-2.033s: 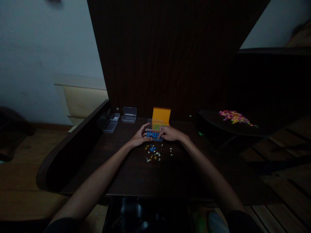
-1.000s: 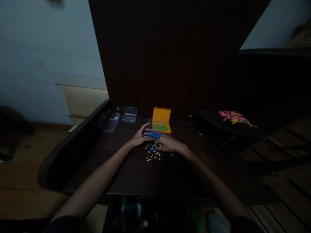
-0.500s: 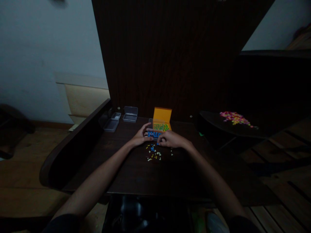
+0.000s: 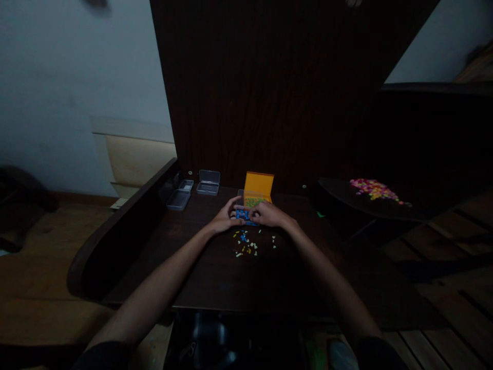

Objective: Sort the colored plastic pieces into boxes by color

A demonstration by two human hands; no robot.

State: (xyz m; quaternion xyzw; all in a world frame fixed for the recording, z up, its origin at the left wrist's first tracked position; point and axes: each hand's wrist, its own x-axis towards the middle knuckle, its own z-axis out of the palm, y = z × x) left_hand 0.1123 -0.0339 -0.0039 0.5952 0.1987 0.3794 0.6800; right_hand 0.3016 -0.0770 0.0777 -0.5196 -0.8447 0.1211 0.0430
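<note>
My left hand (image 4: 226, 217) is curled round the left side of a clear plastic box (image 4: 240, 195), thumb at the front edge and fingers spread along its side. Small blue pieces (image 4: 241, 214) lie inside that box. Over its right part, my right hand (image 4: 266, 214) is bent down with fingertips pinched together; whatever is between them is hidden. Just behind stands an orange box (image 4: 259, 182) with its lid up and green pieces (image 4: 254, 202) in it, partly covered by my right hand. Loose yellow, white and blue pieces (image 4: 243, 237) are scattered on the table in front.
At the back left of the dark table (image 4: 215, 280) are an open clear box (image 4: 208, 189) and another clear box (image 4: 178, 199). A raised wooden side (image 4: 119, 231) borders the left. A heap of pink and yellow pieces (image 4: 375, 189) lies on a ledge at right.
My right hand has moved from a blue piece at the box's front edge up over the box. My left hand keeps its hold. The view has shifted slightly.
</note>
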